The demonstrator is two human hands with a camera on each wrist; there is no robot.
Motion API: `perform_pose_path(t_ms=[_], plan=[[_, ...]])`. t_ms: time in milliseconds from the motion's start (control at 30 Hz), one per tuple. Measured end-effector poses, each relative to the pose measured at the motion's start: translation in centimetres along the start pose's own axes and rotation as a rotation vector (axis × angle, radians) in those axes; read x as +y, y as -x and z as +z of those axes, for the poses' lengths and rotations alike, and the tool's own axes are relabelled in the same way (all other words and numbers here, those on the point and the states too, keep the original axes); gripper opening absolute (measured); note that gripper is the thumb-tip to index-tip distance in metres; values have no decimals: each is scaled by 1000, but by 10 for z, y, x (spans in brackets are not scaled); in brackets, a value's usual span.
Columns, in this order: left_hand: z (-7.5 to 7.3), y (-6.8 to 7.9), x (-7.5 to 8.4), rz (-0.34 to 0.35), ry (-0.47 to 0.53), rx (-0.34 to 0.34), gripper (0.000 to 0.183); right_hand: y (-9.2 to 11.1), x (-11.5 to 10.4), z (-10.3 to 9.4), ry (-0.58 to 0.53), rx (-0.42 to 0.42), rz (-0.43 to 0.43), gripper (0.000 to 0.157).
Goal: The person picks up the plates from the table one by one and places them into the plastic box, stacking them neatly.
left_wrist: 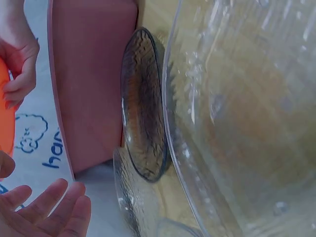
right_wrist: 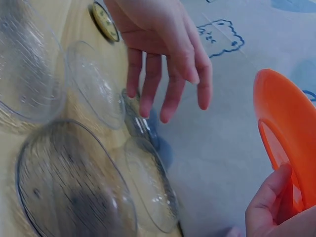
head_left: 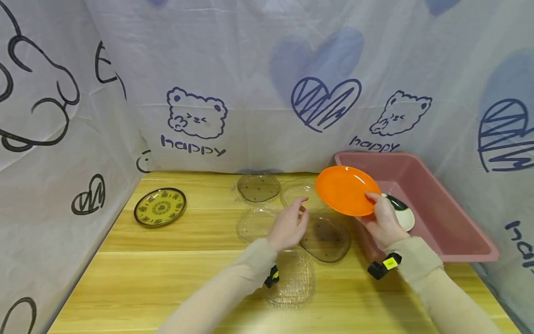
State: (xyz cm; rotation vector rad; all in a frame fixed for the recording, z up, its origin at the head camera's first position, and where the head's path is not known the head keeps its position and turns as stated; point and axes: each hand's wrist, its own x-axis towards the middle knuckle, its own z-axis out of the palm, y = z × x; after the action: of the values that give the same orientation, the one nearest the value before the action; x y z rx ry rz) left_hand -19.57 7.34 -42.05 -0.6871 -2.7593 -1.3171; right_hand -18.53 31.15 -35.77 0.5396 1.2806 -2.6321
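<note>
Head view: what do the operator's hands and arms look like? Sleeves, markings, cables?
Left hand and right hand: both bare, no gloves. Each wrist has a beige cuff and a small black unit with a bright yellow patch; the left unit is partly hidden. No cables visible.

The backdrop (head_left: 250, 60) reads "happy" in blue handwriting under the left bear (head_left: 197, 112), and "happy" again under the right bear (head_left: 401, 113). At the right edge a third word (head_left: 523, 246), cut off, begins "ha". Print on the yellow tag (head_left: 391, 263) and plate (head_left: 161, 207) is too small to read.
</note>
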Motion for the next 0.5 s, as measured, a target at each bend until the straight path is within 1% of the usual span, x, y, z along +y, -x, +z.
perform_pose_path(t_ms=[100,233,333,433,500], plan=[[5,0,6,27,-36,3,44,1,-8,-5,-22,0,3,27],[11,1,17,39,-81,-25,44,3,-19,-13,-48,3,3,34],[17,1,23,78,-118,-38,45,3,-27,-18,-62,13,-1,46],[24,1,29,127,-160,-35,44,3,-34,-23,-67,22,-8,59],[30,1,32,157,-184,-40,44,2,-38,-27,-73,27,-9,64]])
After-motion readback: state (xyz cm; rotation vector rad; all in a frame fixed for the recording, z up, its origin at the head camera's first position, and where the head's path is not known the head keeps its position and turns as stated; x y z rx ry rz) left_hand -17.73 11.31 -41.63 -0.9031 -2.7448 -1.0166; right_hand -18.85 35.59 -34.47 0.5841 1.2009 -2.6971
